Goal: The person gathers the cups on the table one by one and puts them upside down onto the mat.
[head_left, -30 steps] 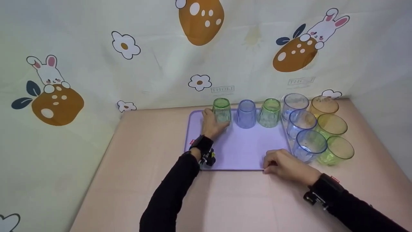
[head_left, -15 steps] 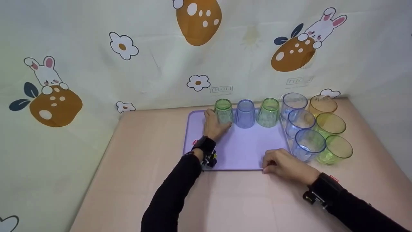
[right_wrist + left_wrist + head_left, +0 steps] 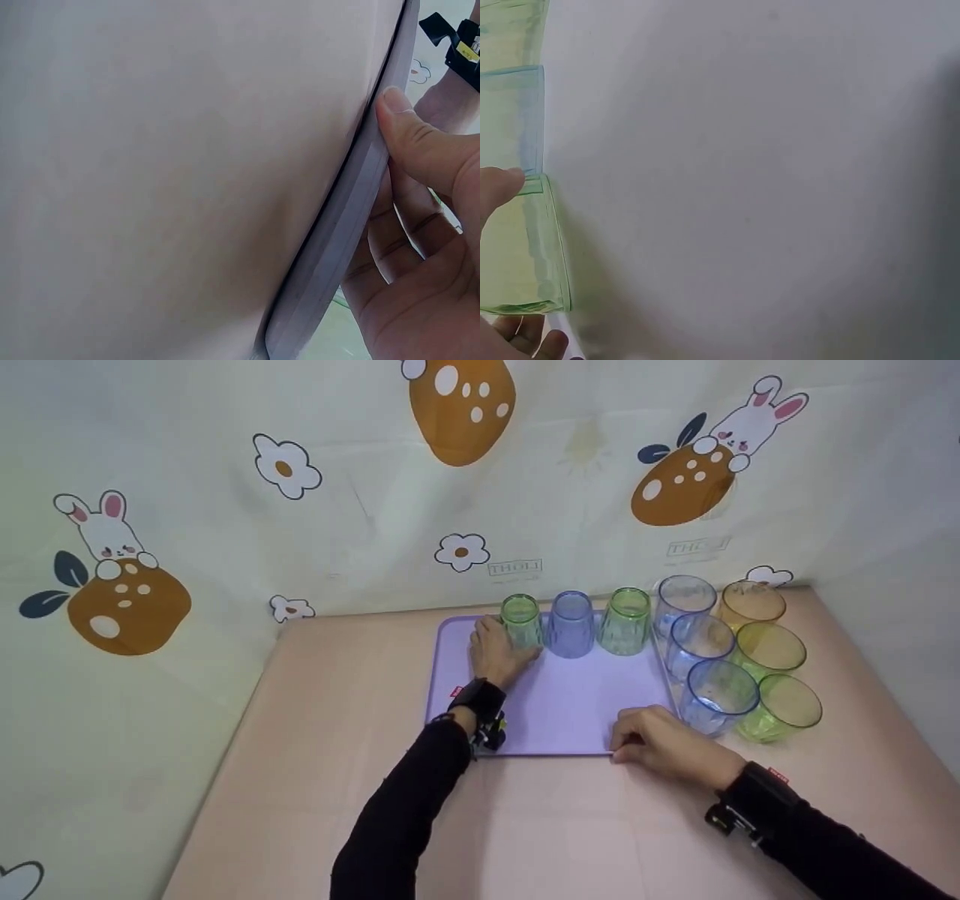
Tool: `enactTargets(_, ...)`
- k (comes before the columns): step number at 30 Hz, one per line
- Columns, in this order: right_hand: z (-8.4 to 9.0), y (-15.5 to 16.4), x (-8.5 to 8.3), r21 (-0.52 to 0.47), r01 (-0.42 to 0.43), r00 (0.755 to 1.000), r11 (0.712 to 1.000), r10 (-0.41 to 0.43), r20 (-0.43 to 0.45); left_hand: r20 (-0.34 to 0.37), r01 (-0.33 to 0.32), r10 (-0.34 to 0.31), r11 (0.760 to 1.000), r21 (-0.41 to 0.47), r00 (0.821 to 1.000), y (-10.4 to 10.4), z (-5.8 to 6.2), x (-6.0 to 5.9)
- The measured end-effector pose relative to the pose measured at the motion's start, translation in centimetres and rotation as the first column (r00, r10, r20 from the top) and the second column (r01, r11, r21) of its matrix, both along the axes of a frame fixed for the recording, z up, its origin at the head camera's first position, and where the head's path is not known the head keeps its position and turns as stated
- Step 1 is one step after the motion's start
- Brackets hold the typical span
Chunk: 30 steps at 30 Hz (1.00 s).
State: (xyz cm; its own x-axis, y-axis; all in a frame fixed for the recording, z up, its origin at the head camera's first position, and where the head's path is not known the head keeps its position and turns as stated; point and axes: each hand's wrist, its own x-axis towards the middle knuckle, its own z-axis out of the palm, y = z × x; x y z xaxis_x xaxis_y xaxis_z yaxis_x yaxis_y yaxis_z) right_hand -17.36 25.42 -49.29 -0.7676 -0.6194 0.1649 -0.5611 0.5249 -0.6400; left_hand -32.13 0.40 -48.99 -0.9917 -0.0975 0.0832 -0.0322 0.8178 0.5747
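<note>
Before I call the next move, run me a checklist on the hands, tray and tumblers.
1. Left hand gripping the transparent green fluted tumbler at the row's left end: ok.
2. That tumbler upside down: ok.
3. Its rim flush on the flat purple rectangular tray: cannot tell, no view settles it.
4. Gap to the transparent blue upturned tumbler beside it: cannot tell whether they touch.
5. Right hand pinching the tray's near edge: ok.
6. Left hand free for another tumbler: not ok.

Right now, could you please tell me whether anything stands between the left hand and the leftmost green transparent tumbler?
Nothing visible does: the left hand has its thumb and fingers on opposite sides of the leftmost green transparent tumbler. The blue transparent tumbler stands beside it on the right, not in the way.
</note>
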Motion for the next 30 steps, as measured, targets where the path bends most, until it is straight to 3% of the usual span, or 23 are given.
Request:
enactTargets(8,0.0,0.2,0.1,-0.030,-0.018,0.999,0.999,0.017,-0.029,0.029,0.047,-0.047,0.999,-0.018,0.998,-0.3,0.5,0.5)
enactTargets(14,-0.1,0.2,0.1,-0.028,-0.010,0.999,1.000,0.009,-0.032,0.062,0.105,-0.106,0.994,0.028,0.992,-1.3,1.7,1.3)
enactTargets(19,0.0,-0.1,0.0,0.006,-0.001,1.000,1.000,0.001,0.003,0.068,0.140,-0.143,0.989,0.046,0.987,-3.5,2.0,2.9)
enactTargets(23,0.0,-0.2,-0.1,0.012,-0.010,1.000,1.000,0.009,0.015,0.060,0.195,-0.196,0.980,0.027,0.979,-5.6,2.1,4.9)
enactTargets(25,0.1,-0.2,-0.1,0.010,-0.010,1.000,1.000,0.009,0.023,0.047,0.253,-0.253,0.967,0.018,0.966,-6.3,2.3,6.1)
enactTargets(27,0.0,-0.1,-0.1,0.008,-0.006,1.000,1.000,0.005,0.029,0.031,0.338,-0.339,0.941,0.011,0.940,-6.9,2.5,7.4)
enactTargets(30,0.0,-0.1,-0.1,0.003,0.004,0.999,1.000,-0.004,0.038,0.020,0.490,-0.490,0.872,-0.008,0.872,-7.4,2.7,9.5)
